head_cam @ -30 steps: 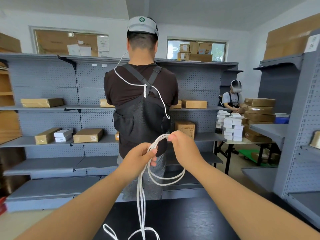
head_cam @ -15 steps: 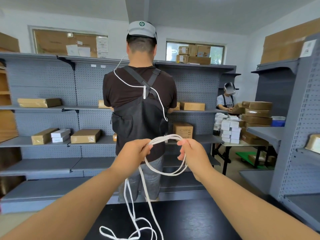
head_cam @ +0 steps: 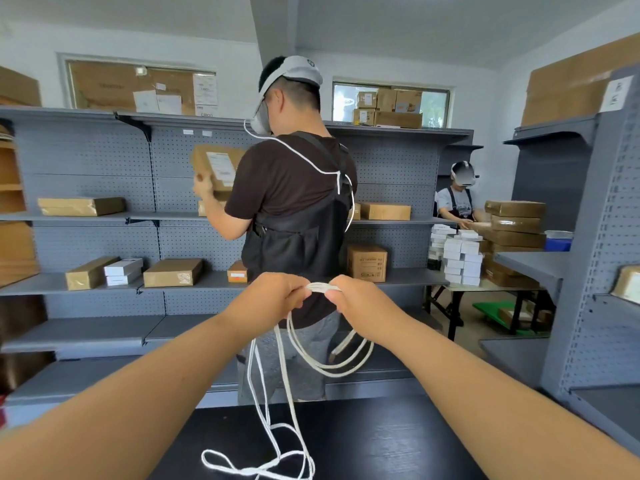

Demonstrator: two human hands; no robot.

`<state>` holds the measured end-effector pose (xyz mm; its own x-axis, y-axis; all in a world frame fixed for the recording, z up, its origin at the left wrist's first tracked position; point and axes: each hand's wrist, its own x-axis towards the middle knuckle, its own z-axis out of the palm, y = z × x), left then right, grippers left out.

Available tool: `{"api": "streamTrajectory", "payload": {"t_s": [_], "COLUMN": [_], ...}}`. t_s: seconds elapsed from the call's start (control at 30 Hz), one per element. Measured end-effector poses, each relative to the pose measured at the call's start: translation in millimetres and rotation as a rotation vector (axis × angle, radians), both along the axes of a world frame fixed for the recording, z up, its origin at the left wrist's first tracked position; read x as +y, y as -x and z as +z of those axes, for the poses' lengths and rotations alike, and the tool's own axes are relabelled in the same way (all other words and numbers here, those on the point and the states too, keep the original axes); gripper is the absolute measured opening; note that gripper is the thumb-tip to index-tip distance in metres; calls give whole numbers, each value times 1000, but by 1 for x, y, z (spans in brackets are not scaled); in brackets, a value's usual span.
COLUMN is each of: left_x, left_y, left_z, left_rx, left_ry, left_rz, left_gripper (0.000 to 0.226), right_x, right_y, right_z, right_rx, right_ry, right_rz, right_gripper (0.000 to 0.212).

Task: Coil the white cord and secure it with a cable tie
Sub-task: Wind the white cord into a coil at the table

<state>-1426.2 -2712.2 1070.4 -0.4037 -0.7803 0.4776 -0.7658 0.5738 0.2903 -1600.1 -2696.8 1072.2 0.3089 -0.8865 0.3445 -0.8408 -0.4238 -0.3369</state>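
Several loops of the white cord (head_cam: 325, 362) are hanging between your hands, chest-high above the black table (head_cam: 398, 441), while the loose remainder is trailing down onto it. Your left hand (head_cam: 268, 299) and right hand (head_cam: 360, 303) are both pinching the bundled strands at the top, fingers closed. You are partway through coiling; next, you are likely needing to draw up more slack. No cable tie is showing, and the cord's far end is running out of view.

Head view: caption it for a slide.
Both hands, left hand and right hand, pinch white cord loops above a black table.
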Motion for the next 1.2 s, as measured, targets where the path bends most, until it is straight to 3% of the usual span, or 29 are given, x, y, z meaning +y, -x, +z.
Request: {"api": "streamTrajectory", "payload": {"t_s": [0.13,0.23,0.37,0.47,0.53,0.57,0.67,0.7,0.73,0.8,0.83,0.87,1.0,1.13,1.2], "left_x": [7,9,18,17,15,13,13,16,18,15,13,11,11,9,10], "left_y": [-10,-24,-38,-38,-37,-39,-50,-56,-60,-62,-62,-60,-56,-51,-47], "left_z": [-6,-9,2,19,26,26,27,26,27,25,24,25,28,11,0], "left_rx": [267,244,68,-367,-498,-374,433,608,622,368,344,368,881,799,865], "left_ry": [-234,-370,-346,-108,41,52,-32,-13,7,1,-44,-46,-66,-225,-313], "left_rz": [-44,-52,14,318,477,449,153,78,69,237,321,370,180,64,-6], "left_gripper": [28,25,20,17,17,18,22,19,17,18,18,18,26,26,29], "right_x": [3,4,5,8,10,10,9,11,13,16,17,17,13,11,11], "right_y": [1,5,8,-5,-16,-19,-17,-15,-16,-21,-25,-28,-28,-22,-21], "right_z": [8,23,44,47,44,43,44,44,45,46,46,45,44,43,41], "right_rx": [145,248,285,344,340,331,320,299,281,262,284,274,237,102,-3], "right_ry": [77,140,217,257,252,253,219,198,195,215,225,229,264,267,265], "right_rz": [-3,8,-18,-29,-15,-11,-23,-16,-8,7,10,11,-20,-49,-64], "right_gripper": [30,23,21,16,12,12,17,19,20,21,21,21,19,25,27]}}
